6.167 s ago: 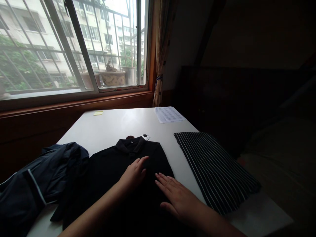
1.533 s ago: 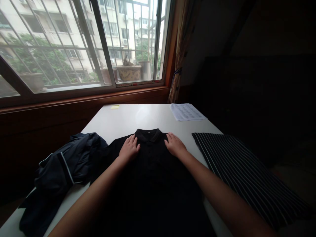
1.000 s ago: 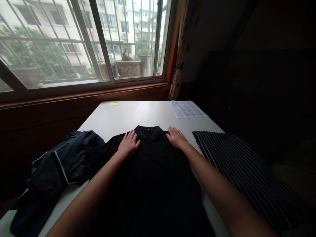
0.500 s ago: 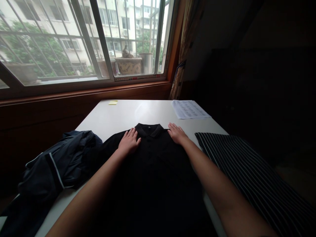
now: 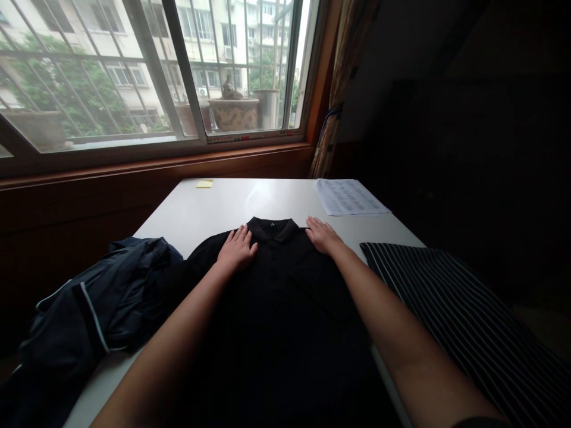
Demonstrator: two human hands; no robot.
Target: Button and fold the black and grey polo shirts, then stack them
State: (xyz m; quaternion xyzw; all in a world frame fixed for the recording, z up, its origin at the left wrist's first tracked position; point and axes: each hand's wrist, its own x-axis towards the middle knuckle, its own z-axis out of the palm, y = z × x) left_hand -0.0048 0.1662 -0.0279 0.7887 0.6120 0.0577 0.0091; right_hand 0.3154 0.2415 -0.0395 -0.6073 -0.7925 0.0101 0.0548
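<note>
A black polo shirt [image 5: 279, 315] lies spread front side up, its collar toward the far end of the table. My left hand [image 5: 236, 248] rests flat on the shirt's left shoulder area beside the collar, fingers stretched out. On the other side of the collar, my right hand [image 5: 323, 235] lies flat over the right shoulder, its fingers extended to the shoulder's edge. Neither hand grips the fabric. The lower part of the shirt is very dark, so its hem cannot be made out.
The white table [image 5: 214, 208] holds a crumpled dark jacket [image 5: 116, 297] with white piping at left and a striped dark cloth [image 5: 437, 291] at right. Printed sheets [image 5: 350, 197] and a yellow sticky note [image 5: 204, 183] lie at the far end, below a barred window [image 5: 156, 71].
The view has shifted slightly. Both hands stay flat at the shirt's shoulders, with hardly any movement against the fabric.
</note>
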